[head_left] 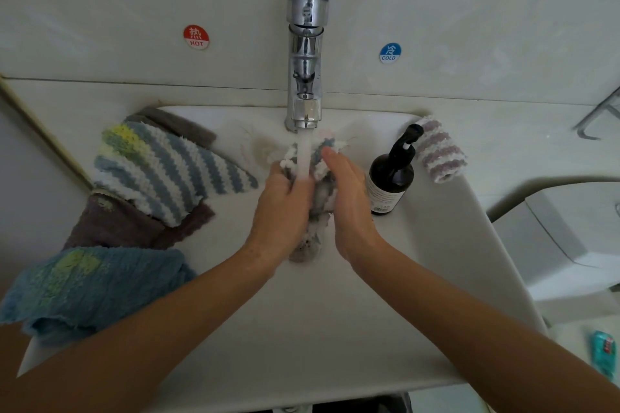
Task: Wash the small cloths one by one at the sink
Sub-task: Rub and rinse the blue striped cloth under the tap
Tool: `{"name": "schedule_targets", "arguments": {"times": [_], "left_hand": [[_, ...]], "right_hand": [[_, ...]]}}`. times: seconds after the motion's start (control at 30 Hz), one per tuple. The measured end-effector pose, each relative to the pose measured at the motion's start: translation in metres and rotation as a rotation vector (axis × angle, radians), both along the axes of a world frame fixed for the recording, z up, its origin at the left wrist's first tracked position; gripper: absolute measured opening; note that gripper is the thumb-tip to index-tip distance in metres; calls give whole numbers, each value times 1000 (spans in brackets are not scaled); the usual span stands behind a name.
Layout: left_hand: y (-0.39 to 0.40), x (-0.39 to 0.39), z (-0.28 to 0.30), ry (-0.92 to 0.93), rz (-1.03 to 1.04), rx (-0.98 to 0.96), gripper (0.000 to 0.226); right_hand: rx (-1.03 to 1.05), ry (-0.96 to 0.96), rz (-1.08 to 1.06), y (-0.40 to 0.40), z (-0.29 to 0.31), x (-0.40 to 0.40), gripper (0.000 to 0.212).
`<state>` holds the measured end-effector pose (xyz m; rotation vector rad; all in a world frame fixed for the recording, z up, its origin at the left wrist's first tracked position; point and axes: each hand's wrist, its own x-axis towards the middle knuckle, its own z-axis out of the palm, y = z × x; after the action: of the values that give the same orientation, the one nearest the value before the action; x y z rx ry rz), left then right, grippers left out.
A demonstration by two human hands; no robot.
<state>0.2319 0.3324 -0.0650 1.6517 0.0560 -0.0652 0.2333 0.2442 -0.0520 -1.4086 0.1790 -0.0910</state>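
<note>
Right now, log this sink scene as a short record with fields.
tap: chrome tap, water running
in hands: striped cloth under the stream
left hand: left hand grips the cloth
right hand: right hand presses it, fingers straight
left rim: blue striped cloth, brown cloth, teal cloth
right rim: pump bottle, purple striped cloth

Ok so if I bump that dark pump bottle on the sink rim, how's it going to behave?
The dark pump bottle is tall and narrow, so it probably tips easily. It stands on the sink rim beside the basin, so it could slide or fall in. With water running, it may be slippery.
</note>
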Motion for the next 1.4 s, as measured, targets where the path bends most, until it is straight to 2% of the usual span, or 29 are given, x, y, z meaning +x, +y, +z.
{"name": "schedule_targets", "arguments": {"times": [0.17, 0.27, 0.33, 0.6, 0.73, 0.87, 1.0, 1.13, 1.23, 1.4], "left_hand": [[-1, 1, -5, -46, 17, 58, 20], [-3, -2, -4, -84, 31, 47, 25], [-3, -4, -3, -116, 56, 28, 24], [1, -12, 4, -251, 146, -132, 39], [3, -13, 2, -250, 125, -212, 40], [-2, -11, -10, -197, 139, -23, 31], [-8, -9, -11, -141, 114, 63, 9], [-5, -7, -9, -121, 97, 128, 30], [-3, -9, -8, -99, 80, 240, 34], [1, -5, -1, -189, 99, 349, 49]], "right_hand": [[24, 111, -36, -1, 4, 2, 29], [15, 179, -117, -2, 0, 6, 16], [0, 213, -134, -3, -3, 8, 18], [-109, 194, 208, 3, 1, -4, 26], [-172, 126, 190, 9, -7, -5, 29], [-213, 71, 26, 13, -12, -2, 23], [-233, 76, -60, 13, -15, 1, 32], [-226, 75, -120, 14, -14, 2, 40], [-205, 91, -119, 14, -12, 2, 42], [-196, 138, -108, 11, -5, 2, 47]]}}
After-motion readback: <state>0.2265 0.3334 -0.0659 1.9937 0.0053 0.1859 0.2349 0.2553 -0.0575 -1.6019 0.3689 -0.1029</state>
